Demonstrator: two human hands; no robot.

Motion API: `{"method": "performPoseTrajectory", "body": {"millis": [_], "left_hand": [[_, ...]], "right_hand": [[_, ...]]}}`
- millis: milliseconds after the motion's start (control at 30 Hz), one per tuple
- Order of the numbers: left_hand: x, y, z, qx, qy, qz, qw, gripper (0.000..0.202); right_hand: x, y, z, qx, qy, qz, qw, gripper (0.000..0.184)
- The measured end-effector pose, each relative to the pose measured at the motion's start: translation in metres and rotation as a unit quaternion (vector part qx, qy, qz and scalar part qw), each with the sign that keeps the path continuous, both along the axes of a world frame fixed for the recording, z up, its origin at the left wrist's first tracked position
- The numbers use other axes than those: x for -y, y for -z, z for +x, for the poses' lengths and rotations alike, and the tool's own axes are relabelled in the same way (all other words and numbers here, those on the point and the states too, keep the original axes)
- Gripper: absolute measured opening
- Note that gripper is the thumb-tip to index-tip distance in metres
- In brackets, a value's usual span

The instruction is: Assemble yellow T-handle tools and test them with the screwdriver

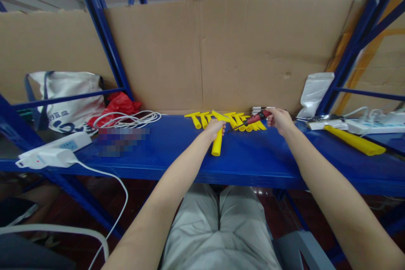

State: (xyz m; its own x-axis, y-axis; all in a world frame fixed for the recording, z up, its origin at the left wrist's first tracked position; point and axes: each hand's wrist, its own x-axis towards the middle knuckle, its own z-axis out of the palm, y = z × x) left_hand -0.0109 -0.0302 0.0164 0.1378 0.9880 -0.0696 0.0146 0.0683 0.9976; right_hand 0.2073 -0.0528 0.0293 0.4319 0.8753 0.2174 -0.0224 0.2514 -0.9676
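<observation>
Above the blue shelf, my left hand [215,129] is wrapped round a yellow T-shaped handle [217,147], whose thick round end points towards me. My right hand [279,120] grips a red and black screwdriver [257,117] near its rear end. The thin dark shaft points left and down, towards the handle in my left hand; whether the tip touches anything I cannot tell. Behind both hands lie several more yellow T-shaped pieces [196,121] in a row, partly hidden by my left hand and the screwdriver.
Left are a white power strip [60,145], coiled white cable [139,119], a red bag [118,107] and a cloth bag [69,88]. Right are a long yellow piece [354,140], a white pouch [316,90] and another power strip [376,126]. Cardboard [247,50] stands behind.
</observation>
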Motion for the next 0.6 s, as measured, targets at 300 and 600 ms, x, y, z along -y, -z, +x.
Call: {"method": "performPoseTrajectory", "body": {"millis": [300, 600], "left_hand": [[-0.002, 0.002, 0.001, 0.001, 0.003, 0.003, 1.0, 0.017], [-0.007, 0.004, 0.001, -0.014, 0.011, 0.012, 1.0, 0.017]], "right_hand": [[0.004, 0.013, -0.018, 0.144, -0.112, -0.196, 0.963, 0.016], [0.005, 0.015, -0.02, 0.228, -0.144, -0.286, 0.919, 0.019]]}}
